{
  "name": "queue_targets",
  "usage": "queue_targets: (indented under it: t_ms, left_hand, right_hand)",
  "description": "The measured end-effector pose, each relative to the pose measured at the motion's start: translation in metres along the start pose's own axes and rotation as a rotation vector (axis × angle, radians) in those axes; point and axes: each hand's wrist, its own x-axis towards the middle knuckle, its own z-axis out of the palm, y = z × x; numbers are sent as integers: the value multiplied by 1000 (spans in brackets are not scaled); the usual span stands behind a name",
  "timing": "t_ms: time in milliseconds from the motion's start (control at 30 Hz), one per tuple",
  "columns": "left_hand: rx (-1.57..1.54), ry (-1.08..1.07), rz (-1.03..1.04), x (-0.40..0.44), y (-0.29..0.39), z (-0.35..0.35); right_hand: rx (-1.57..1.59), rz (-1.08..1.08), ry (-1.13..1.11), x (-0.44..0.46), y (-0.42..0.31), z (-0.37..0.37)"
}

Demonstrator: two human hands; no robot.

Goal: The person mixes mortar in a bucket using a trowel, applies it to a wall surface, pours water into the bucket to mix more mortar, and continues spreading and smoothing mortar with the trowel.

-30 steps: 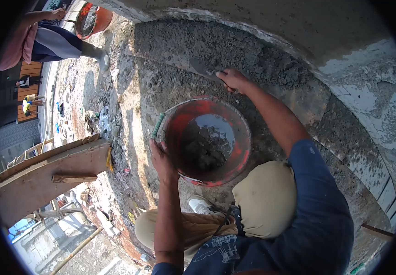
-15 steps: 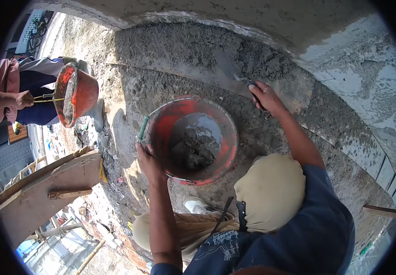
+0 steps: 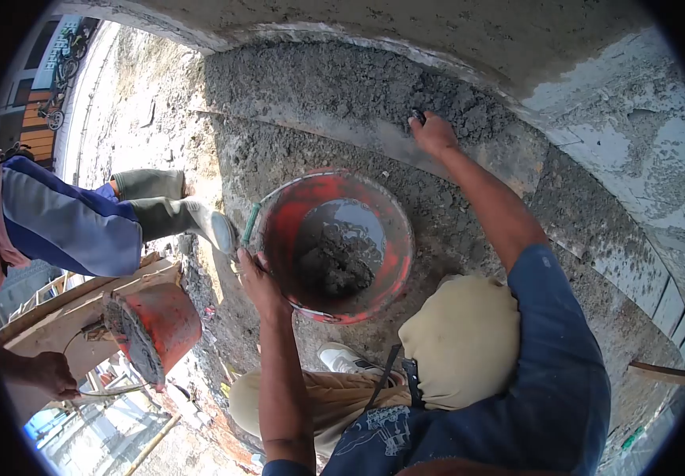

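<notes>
A large red bucket [image 3: 399, 278] stands on the ground before me, with grey wet mortar [image 3: 334, 266] in it. My left hand [image 3: 261, 284] grips its near-left rim, just below the green handle grip [image 3: 252, 224]. My right hand [image 3: 436, 133] is closed around the dark handle of a trowel [image 3: 417, 117], over the mortar spread along the wall's foot. The trowel's blade cannot be made out now.
On the left, another person's hand [image 3: 55, 374] carries a second red bucket [image 3: 169, 321] filled with mortar. A board [image 3: 509, 163] lies along the curved wall [image 3: 469, 36]. Wooden planks [image 3: 37, 329] stand at lower left.
My right hand has moved a little up and left with the trowel, whose blade has gone from sight. The other person has moved down the view with their bucket. My left hand stays on the rim.
</notes>
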Motion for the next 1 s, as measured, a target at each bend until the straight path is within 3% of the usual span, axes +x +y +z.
queue_targets:
  t_ms: [67, 300, 400, 600, 733, 900, 1000]
  left_hand:
    - [3, -19, 4, -5, 2, -2]
    - [-1, -60, -97, -14, 16, 1]
    - [-98, -21, 30, 7, -5, 3]
    - [-67, -23, 24, 3, 3, 8]
    - [-119, -54, 8, 2, 3, 9]
    - [-39, -35, 39, 2, 4, 11]
    - [-93, -2, 18, 2, 4, 11]
  right_hand:
    - [-5, -13, -45, 6, 2, -9]
    - [21, -43, 116, -29, 17, -22]
    - [-5, -57, 116, -42, 25, -41]
    - [-126, -158, 182, -82, 28, -92]
    - [-178, -212, 107, -146, -3, -127]
    - [-201, -661, 108, -213, -12, -100]
    - [-224, -672, 5, -224, -8, -83]
